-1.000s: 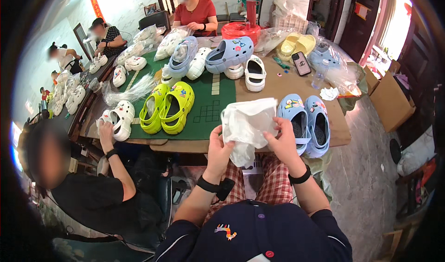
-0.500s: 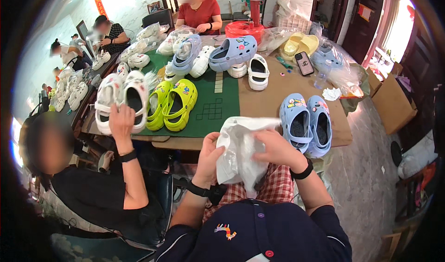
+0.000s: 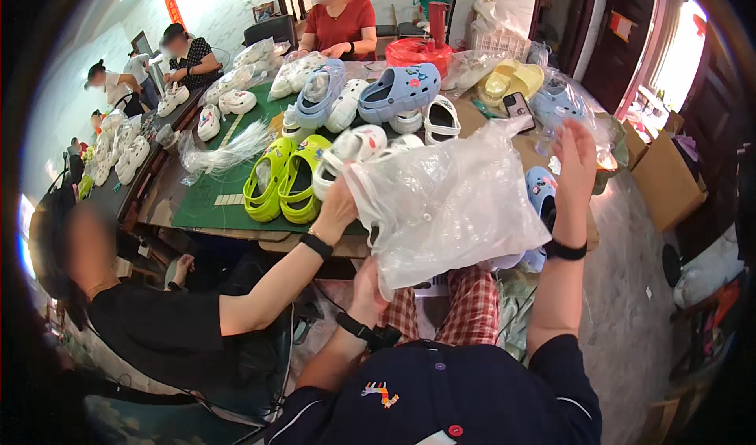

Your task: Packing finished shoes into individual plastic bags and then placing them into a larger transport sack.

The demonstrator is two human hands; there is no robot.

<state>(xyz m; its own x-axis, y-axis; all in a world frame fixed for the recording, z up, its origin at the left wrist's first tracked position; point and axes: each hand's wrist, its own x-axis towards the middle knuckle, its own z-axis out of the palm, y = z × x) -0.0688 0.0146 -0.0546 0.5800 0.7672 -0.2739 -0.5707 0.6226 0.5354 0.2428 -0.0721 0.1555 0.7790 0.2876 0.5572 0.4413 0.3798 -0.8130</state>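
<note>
A clear plastic bag [image 3: 457, 209] is spread out above the table's near edge. My left hand [image 3: 370, 287] is closed on its lower left corner. Raised at the bag's right side, my right hand [image 3: 576, 150] has its fingers up and somewhat apart, with nothing seen in it. Light blue clogs [image 3: 540, 189] with charms lie partly hidden behind the bag, nearest my right hand. From the left a co-worker's hand [image 3: 337, 207] reaches in with white clogs [image 3: 358, 147], whose lower parts the bag covers.
Lime green clogs [image 3: 298, 179] stand on the green mat [image 3: 201, 206] beside a heap of clear bags [image 3: 224, 150]. Farther back are a large blue clog [image 3: 400, 92], a phone [image 3: 517, 110] and yellow clogs [image 3: 508, 81]. A person in red sits across the table; a cardboard box [image 3: 669, 181] is at the right.
The bag has been opened out and lifted. My right hand has moved up and right off its middle, my left slightly down. The co-worker's hand has brought the white clogs rightward, behind the bag.
</note>
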